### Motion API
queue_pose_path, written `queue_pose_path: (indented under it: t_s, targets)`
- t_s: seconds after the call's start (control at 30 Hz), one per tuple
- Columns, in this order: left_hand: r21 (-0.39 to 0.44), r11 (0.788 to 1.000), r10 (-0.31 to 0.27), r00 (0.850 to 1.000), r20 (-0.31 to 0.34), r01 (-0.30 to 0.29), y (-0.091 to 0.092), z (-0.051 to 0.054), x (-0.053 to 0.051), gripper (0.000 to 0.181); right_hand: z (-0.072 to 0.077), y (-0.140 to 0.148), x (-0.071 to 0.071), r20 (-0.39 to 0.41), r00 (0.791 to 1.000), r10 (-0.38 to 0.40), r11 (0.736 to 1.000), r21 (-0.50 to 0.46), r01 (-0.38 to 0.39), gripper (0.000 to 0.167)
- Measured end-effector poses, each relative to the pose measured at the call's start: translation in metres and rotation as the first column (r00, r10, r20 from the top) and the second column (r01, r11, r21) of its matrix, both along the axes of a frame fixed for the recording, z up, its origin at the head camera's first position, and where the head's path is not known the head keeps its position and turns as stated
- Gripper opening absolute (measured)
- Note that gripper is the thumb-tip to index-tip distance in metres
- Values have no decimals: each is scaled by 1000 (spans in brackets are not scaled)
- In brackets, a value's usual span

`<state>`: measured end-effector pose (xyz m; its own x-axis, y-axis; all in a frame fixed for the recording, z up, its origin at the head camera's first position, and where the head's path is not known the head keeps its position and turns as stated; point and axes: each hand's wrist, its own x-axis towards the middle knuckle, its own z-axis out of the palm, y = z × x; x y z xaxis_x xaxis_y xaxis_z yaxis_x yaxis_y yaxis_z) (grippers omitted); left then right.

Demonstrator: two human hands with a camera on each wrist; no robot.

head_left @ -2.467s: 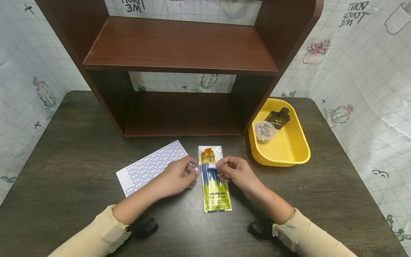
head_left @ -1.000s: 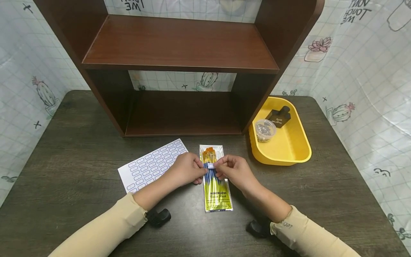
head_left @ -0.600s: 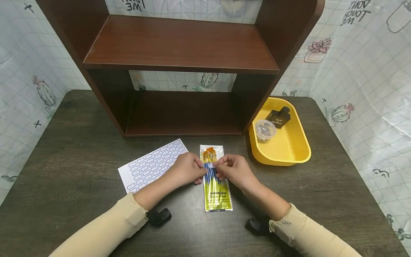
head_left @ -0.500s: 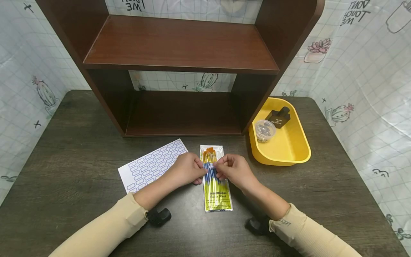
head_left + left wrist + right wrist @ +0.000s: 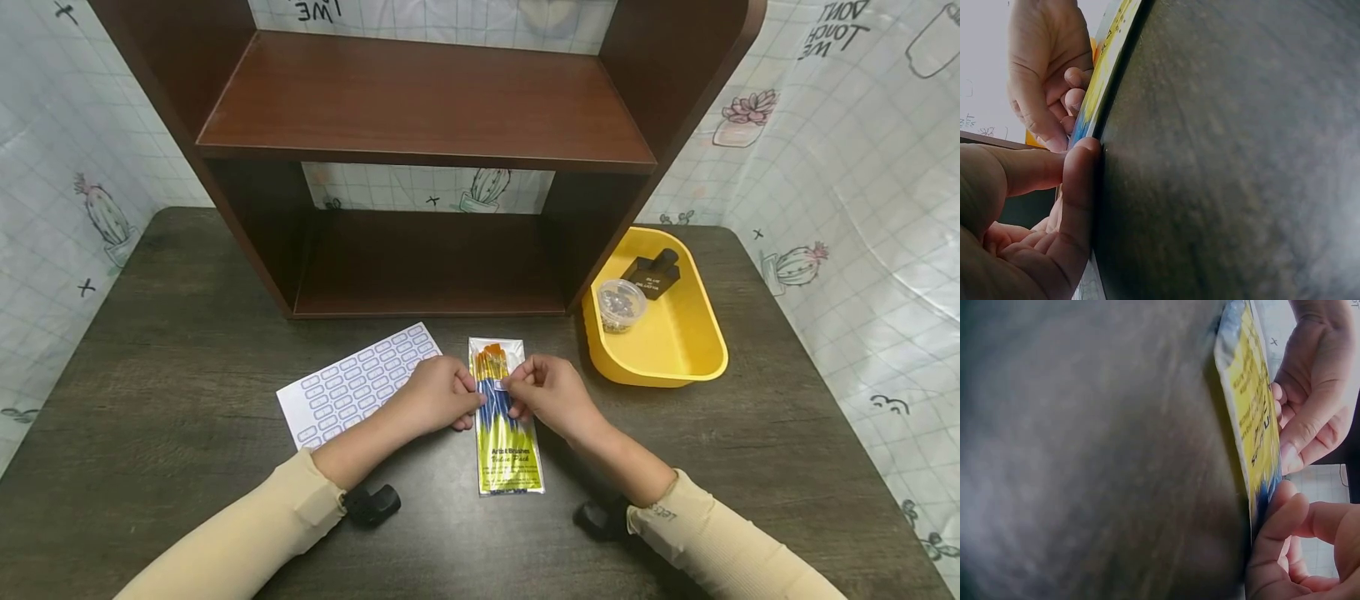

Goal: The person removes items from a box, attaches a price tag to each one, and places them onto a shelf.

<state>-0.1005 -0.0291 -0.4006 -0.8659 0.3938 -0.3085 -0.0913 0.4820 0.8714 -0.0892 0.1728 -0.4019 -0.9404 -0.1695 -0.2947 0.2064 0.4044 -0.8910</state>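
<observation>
The pack of brushes [image 5: 508, 467] lies flat just below the centre of the head frame, its orange bristle ends toward the top and its yellow-green printed part toward the bottom. A small white label [image 5: 498, 386] sits at the pack's upper half, across the blue handles. The right hand [image 5: 551, 393] reaches in over the pack's right edge, thumb and index finger pinching the label's right end, the other fingers curled beneath. The left hand [image 5: 438, 393] is at the pack's left edge with thumb and index finger bent together, the tips touching that edge; whether they pinch it or only press against it, I cannot tell. In both wrist views the two hands face each other closely along the pack.

Left of centre, a white sheet [image 5: 341, 392] printed with rows of blue-outlined labels lies slanted, its lower right part covered by the left hand and forearm.

Right of centre stands a yellow bin [image 5: 678, 346]. In its upper left part is a round clear tub [image 5: 621, 305] with a see-through lid and small greyish contents, too small to make out. Touching or just beside it, to the upper right, leans a black item [image 5: 652, 277] with pale lettering. A brown shelf unit [image 5: 427, 100] fills the upper middle, standing on the dark desk [image 5: 150, 400].
</observation>
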Motion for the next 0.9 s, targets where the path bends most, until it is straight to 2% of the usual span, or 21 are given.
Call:
queue_pose_path:
  t_s: [0.27, 0.5, 0.73, 0.9]
  targets:
    - [4, 1000, 5, 1000, 10, -5, 0, 0, 0, 13, 0, 0, -2, -43, 998, 38, 997, 71, -35, 9]
    - [2, 1000, 4, 1000, 20, -5, 0, 0, -1, 13, 1, 0, -2, -50, 997, 53, 993, 112, -47, 11]
    - [15, 1000, 3, 1000, 23, -4, 0, -2, -1, 13, 5, 2, -5, -46, 993, 105, 964, 252, -90, 14]
    - [19, 1000, 7, 1000, 22, -7, -1, -2, -1, 13, 8, 4, -8, -28, 988, 151, 941, 310, -135, 17]
